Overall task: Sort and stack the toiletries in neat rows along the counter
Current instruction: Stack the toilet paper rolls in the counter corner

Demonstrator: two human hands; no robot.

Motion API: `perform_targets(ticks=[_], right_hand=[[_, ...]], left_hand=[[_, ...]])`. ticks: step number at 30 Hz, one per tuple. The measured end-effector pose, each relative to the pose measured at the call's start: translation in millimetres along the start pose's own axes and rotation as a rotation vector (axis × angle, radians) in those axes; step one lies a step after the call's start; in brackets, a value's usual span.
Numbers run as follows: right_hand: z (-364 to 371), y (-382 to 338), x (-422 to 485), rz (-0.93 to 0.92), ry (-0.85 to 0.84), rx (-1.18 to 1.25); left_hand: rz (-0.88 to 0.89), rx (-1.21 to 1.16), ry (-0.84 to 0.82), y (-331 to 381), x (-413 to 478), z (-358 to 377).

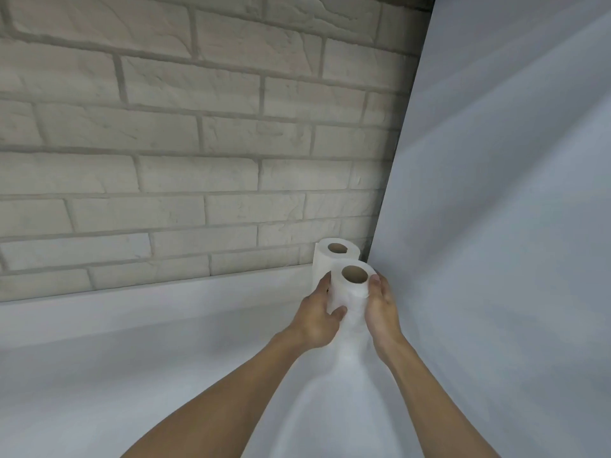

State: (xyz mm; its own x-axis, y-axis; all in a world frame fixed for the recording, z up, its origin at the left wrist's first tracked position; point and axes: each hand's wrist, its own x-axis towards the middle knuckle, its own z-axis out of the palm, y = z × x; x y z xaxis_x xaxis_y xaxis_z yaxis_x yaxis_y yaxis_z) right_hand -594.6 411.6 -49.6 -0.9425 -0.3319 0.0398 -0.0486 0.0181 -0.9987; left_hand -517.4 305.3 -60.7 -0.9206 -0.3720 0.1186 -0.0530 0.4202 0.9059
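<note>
Two bare arms (pixel 231 395) reach in from the bottom. Behind it all is a big pale brick wall (pixel 165 127). A tall white board (pixel 502 193) stands on the right. A white counter (pixel 132 332) runs under the bricks. In the corner, the back toilet roll (pixel 322 264) stands hole up, close to the bricks. The front toilet roll (pixel 347 294) stands just before it, hole up too. The left hand (pixel 315 314) grips its left side. The right hand (pixel 382 305) grips its right side.
</note>
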Motion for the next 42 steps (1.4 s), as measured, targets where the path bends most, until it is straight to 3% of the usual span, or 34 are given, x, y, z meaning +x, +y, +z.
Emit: perform_targets(ticks=[24,42], right_hand=[[-11,32,48,-0.022,-0.011,-0.045],[-11,40,49,0.044,-0.016,-0.012]], left_hand=[[-0.119,0.018,-0.002,-26,47,30],[-0.109,-0.158,0.018,-21,39,42]])
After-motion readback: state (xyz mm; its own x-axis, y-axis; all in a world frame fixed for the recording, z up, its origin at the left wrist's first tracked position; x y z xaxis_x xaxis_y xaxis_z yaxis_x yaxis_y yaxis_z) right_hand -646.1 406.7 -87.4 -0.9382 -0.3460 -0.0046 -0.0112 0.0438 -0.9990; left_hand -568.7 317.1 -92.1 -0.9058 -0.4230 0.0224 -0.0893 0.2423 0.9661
